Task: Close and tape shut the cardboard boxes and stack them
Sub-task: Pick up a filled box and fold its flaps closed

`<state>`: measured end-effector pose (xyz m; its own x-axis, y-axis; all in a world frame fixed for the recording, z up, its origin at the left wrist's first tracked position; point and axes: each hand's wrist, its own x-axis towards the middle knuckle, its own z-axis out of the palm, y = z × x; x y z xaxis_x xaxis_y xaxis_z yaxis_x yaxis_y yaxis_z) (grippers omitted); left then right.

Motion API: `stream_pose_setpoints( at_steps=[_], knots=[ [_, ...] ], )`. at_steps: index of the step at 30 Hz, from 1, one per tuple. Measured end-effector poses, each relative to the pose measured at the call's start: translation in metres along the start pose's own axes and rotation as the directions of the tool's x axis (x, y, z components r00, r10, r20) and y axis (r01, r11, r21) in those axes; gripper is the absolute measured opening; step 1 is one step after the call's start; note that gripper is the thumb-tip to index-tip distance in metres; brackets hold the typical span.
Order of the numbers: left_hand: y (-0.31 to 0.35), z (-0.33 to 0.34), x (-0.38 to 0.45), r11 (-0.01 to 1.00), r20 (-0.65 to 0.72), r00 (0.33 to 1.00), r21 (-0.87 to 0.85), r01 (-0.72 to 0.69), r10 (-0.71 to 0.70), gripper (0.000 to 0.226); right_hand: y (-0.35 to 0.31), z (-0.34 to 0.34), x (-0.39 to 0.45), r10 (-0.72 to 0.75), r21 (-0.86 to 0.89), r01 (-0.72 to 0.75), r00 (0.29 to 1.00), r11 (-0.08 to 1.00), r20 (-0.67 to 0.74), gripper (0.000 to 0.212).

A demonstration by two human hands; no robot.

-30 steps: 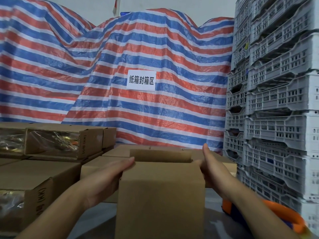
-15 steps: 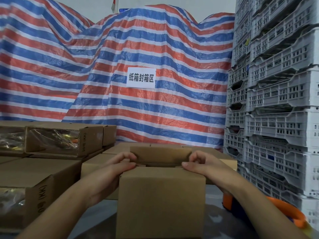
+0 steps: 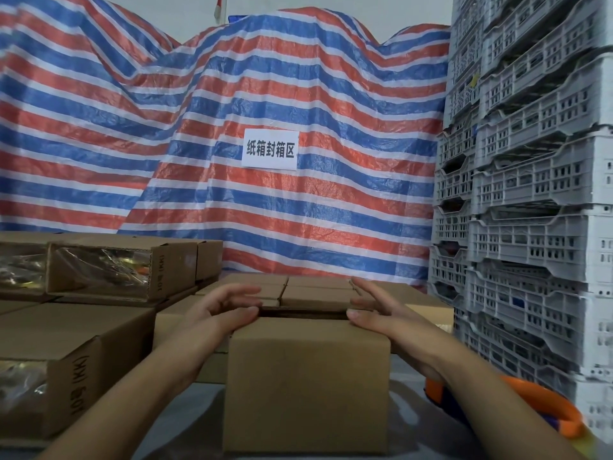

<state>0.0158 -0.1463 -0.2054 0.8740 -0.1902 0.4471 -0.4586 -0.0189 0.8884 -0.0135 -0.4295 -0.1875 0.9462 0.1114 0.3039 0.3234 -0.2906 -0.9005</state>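
A person is standing at a grey work surface (image 3: 185,423) and working on a plain brown cardboard box (image 3: 306,386), which is sitting upright at the near middle of it, directly in front of them. Both hands are placed at the top of this box, one on each side, probably because the flaps must be pushed down and kept level before any tape can go on. The left hand (image 3: 220,310) is lying over the left top edge with the fingers spread and only lightly bent; it is pressing the cardboard, not gripping it. The right hand (image 3: 378,312) is doing the same on the right top edge, fingers almost straight and pointing inward. A dark gap is showing between the hands, so the top seems not fully closed yet, though the angle is low and I cannot be sure. An orange tape dispenser (image 3: 544,406) is waiting at the near right, just beside the right forearm. Other brown cardboard boxes (image 3: 76,356) are stacked on the left, and grey plastic crates (image 3: 530,194) are piled on the right.
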Motion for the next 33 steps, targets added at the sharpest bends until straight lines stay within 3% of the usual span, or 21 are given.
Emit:
stream_pose_setpoints(
  at_steps=[6, 11, 15, 17, 20, 22, 24, 26, 33],
  knots=[
    [-0.003, 0.003, 0.002, 0.996, -0.057, 0.998, 0.089, -0.002, 0.007, 0.023, 0.000, 0.001, 0.002, -0.100, 0.000, 0.100, 0.995, 0.995, -0.021, 0.044],
    [-0.006, 0.002, 0.004, 0.991, -0.071, 0.997, 0.137, 0.005, 0.005, 0.017, 0.001, 0.002, 0.001, -0.053, -0.066, 0.051, 0.998, 0.997, -0.029, 0.031],
    [0.011, -0.001, 0.009, 0.968, 0.007, 0.999, 0.246, 0.040, -0.043, 0.023, -0.001, 0.002, 0.000, -0.045, -0.087, 0.042, 0.998, 0.995, -0.036, 0.017],
    [0.028, 0.003, 0.014, 0.895, 0.050, 0.997, 0.445, 0.035, -0.064, 0.024, -0.001, 0.003, -0.001, -0.037, -0.082, 0.034, 0.999, 0.996, -0.040, 0.016],
    [0.054, 0.023, 0.010, 0.716, 0.111, 0.994, 0.691, -0.096, 0.026, 0.016, -0.002, 0.003, -0.002, -0.037, -0.075, 0.034, 0.998, 0.997, -0.042, 0.017],
    [0.066, 0.044, 0.003, 0.591, 0.237, 0.969, 0.773, -0.231, 0.068, 0.040, -0.003, 0.002, -0.002, -0.031, -0.082, 0.027, 0.999, 0.996, -0.041, 0.017],
    [0.066, 0.064, 0.001, 0.373, 0.382, 0.923, 0.864, -0.339, -0.046, 0.071, -0.003, 0.002, -0.002, -0.020, -0.076, 0.017, 0.999, 0.997, -0.032, 0.017],
    [0.061, 0.078, 0.001, 0.252, 0.414, 0.890, 0.897, -0.363, -0.192, 0.081, -0.003, 0.003, -0.003, -0.024, -0.051, 0.023, 0.999, 0.998, -0.023, 0.019],
    [0.047, 0.077, -0.002, 0.225, 0.416, 0.897, 0.898, -0.378, -0.151, 0.075, -0.001, 0.002, -0.002, -0.024, -0.057, 0.025, 1.000, 0.998, 0.012, 0.023]
  ],
)
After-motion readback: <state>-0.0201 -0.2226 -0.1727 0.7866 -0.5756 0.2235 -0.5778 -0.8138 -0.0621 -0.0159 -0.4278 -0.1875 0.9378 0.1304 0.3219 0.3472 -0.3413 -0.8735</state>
